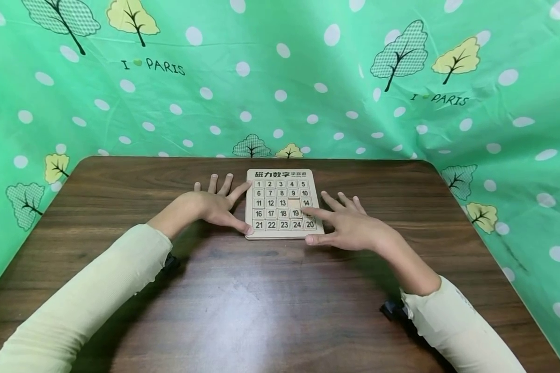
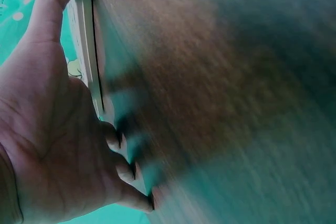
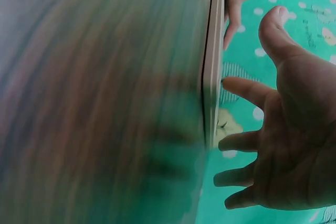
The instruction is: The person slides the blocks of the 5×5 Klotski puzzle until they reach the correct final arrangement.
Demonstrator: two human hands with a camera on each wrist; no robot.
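Observation:
A wooden sliding number puzzle (image 1: 284, 233) lies flat on the table, its numbered tiles in rows with one gap below tile 9. My left hand (image 1: 211, 207) has its fingers spread; thumb and index fingertip touch the board's left edge, the thumb near the lower corner. Over the lower right side reaches my right hand (image 1: 352, 225), its index fingertip at the tile right of tile 19 (image 1: 295, 213), partly covering it. The right thumb points toward the lower right edge without gripping. In the right wrist view the board (image 3: 212, 66) appears edge-on, with the right fingers extended.
The dark wood-grain table (image 1: 242, 300) extends around the board on every side. Behind it hangs a green curtain (image 1: 280, 67) with white dots and printed trees. Dark straps or devices show under both sleeves.

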